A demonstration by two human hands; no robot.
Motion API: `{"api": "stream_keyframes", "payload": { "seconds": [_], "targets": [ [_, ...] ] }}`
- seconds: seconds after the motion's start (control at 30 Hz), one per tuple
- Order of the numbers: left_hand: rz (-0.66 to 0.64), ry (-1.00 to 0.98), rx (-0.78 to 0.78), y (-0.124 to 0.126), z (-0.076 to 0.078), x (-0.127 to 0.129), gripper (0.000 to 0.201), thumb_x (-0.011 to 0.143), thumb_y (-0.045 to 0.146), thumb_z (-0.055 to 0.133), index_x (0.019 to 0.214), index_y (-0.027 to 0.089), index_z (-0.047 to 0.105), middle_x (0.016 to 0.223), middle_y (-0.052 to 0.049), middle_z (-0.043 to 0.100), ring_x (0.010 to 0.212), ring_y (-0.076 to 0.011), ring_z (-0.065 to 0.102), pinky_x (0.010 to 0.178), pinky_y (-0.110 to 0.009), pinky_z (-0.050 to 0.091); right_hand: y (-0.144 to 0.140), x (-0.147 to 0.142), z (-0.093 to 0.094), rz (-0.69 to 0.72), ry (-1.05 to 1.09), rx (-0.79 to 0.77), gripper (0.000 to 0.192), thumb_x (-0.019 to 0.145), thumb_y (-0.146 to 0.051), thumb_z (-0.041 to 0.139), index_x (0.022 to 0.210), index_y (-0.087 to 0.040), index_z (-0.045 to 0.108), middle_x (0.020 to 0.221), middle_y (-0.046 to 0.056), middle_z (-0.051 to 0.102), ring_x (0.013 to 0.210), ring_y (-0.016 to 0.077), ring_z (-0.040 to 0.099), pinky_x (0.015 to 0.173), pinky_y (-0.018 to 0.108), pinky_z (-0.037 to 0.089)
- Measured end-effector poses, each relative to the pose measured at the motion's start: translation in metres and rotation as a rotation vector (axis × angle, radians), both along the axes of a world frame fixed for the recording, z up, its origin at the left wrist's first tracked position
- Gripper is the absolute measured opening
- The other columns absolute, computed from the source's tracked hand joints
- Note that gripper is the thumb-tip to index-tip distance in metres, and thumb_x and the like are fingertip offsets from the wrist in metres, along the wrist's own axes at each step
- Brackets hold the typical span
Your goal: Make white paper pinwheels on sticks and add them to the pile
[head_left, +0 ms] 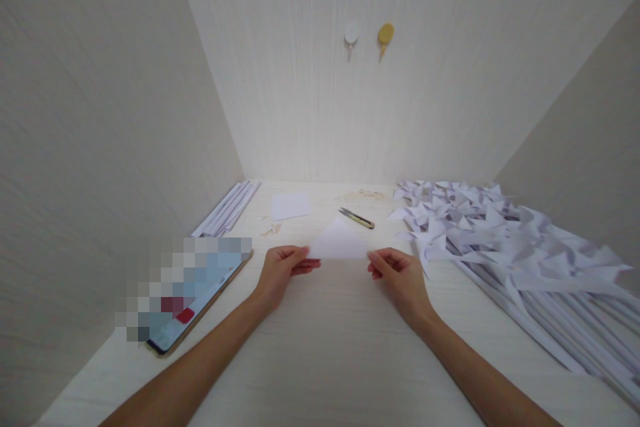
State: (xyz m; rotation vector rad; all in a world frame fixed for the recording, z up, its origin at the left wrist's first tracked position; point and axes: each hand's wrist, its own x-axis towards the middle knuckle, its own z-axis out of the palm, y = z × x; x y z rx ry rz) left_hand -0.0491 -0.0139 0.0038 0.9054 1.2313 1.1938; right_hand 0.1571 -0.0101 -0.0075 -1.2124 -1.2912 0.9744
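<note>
Paper triangle (pixel 339 243) first, since both hands are on it: white folded sheet, point facing away, held low over the middle of the tabletop (pixel 330 347), pale wood grain, walled in on three sides by light panels. Biggest item on it is the heap of white paper pinwheels (pixel 505 240) filling the right side, their long rolled stems running toward the near right edge. Next, a phone (pixel 200 297) lying flat at the left, screen pixelated, near the left forearm. Bundle of white paper sticks (pixel 227 209) at the far left, along the wall. Left hand (pixel 280 270) has its fingers pressed together on the triangle's left corner, pinching it; right hand (pixel 400 277) pinches the right corner, fingers curled. Small white paper square (pixel 291 205) lies flat beyond the hands, well apart from the triangle. Small snips (pixel 356 217) with yellowish handle just beyond the triangle's tip. Two wall hooks, one white (pixel 351 33), one yellow (pixel 385 34), side by side on the back panel. Tiny scraps (pixel 271 230) near the square, too small to tell.
</note>
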Motion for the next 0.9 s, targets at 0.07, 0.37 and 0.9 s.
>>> {"api": "stream_keyframes", "payload": {
  "seconds": [0.07, 0.37, 0.9],
  "targets": [
    [0.010, -0.025, -0.025, 0.000, 0.002, -0.001, 0.029, 0.057, 0.038, 0.070, 0.063, 0.010, 0.062, 0.069, -0.011, 0.070, 0.066, -0.0185, 0.066, 0.064, -0.027, 0.050, -0.001, 0.003, 0.000, -0.081, -0.213, 0.221, 0.033, 0.065, -0.047, 0.065, 0.076, -0.016, 0.065, 0.055, 0.001, 0.053, 0.048, 0.0126, 0.046, 0.047, 0.028, 0.041],
    [-0.105, -0.004, -0.081, -0.008, 0.008, 0.006, 0.029, 0.060, 0.039, 0.068, 0.061, 0.011, 0.060, 0.069, -0.012, 0.070, 0.052, -0.0135, 0.062, 0.051, -0.023, 0.044, -0.003, 0.011, 0.003, 0.007, -0.953, 0.976, 0.040, 0.075, -0.035, 0.061, 0.114, -0.024, 0.055, 0.114, 0.012, 0.057, 0.106, 0.0253, 0.052, 0.084, 0.043, 0.043],
    [-0.049, 0.068, 0.420, -0.005, 0.003, 0.000, 0.054, 0.052, 0.036, 0.076, 0.099, 0.017, 0.058, 0.058, 0.008, 0.046, 0.039, -0.0030, 0.041, 0.034, -0.015, 0.030, -0.013, -0.003, 0.014, 0.102, -0.435, 0.315, 0.019, 0.067, -0.030, 0.067, 0.080, -0.016, 0.068, 0.073, 0.006, 0.069, 0.059, 0.0158, 0.061, 0.048, 0.024, 0.048]
  ]
}}
